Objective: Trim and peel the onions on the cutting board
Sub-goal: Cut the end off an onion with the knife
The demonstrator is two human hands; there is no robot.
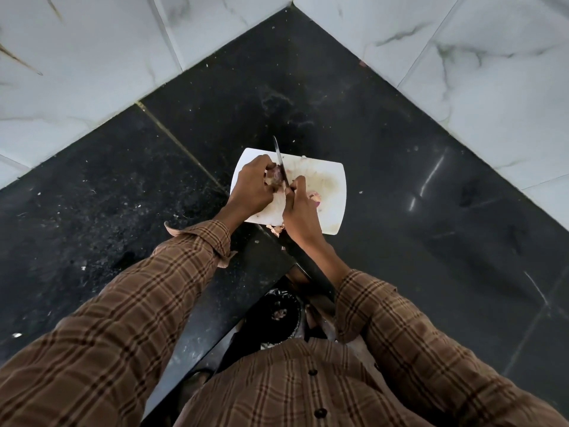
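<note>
One onion point(276, 177) is being gripped by the left hand point(250, 189) while the knife point(280, 160), clasped in the right hand point(299, 211), is best being kept clear of fingertips.

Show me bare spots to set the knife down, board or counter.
Board: right half is bare apart from stains and a peel scrap. Counter right of and behind the board is bare up to the tiled walls. Crowded: board's left half, where the left hand grips the onion and the right hand holds the knife.

Both hands point(251, 188) curled, gripping.
</note>
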